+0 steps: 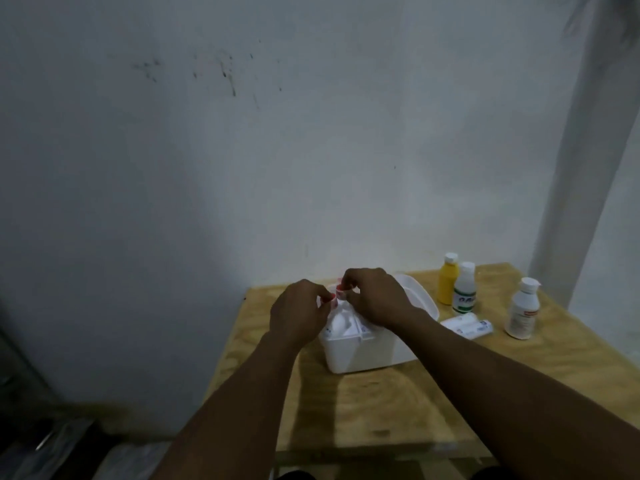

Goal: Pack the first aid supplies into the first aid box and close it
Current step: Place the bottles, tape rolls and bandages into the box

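Observation:
A white first aid box stands on the wooden table, its lid tipped back behind my right hand. White packets show inside it. Both hands hover over the box's left end. My left hand and my right hand each pinch a small red-and-white item between their fingertips; what it is stays unclear. To the right stand a yellow bottle, a white bottle with a green label and another white bottle. A white bandage roll lies beside the box.
The table stands against a pale wall. Its left edge runs just left of the box, and its front edge is near me. A pale curtain hangs at the right. Dark clutter lies on the floor at lower left.

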The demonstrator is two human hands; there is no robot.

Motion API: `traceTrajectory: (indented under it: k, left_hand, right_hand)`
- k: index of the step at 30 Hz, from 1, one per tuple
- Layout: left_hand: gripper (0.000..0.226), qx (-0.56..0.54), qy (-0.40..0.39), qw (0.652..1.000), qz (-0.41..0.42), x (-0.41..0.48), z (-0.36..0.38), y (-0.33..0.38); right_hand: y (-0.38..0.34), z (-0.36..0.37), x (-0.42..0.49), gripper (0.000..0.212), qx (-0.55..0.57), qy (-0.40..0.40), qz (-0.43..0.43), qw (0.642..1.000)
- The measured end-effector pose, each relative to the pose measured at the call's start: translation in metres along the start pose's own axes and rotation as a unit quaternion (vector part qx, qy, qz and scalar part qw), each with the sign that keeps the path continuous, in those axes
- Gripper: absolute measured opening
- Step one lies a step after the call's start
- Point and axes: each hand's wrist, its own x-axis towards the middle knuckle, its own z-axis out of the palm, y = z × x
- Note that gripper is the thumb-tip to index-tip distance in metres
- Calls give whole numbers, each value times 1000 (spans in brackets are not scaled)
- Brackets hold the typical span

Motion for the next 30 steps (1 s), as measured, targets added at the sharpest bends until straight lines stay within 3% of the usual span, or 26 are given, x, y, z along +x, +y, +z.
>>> traceTrajectory:
  k: [15,25,30]
  left_hand:
    - [25,74,-27,997,13,5,7,-9]
    - [23,28,-31,999,21,4,4,-11]
    - [22,-16,-43,999,10,8,8,-11]
  right_hand:
    - [-6,18,10,17,-107,23,-37,993]
    - [-3,23,8,22,-69,-5,7,998]
    - [15,-12,1,27,-37,54,20,998]
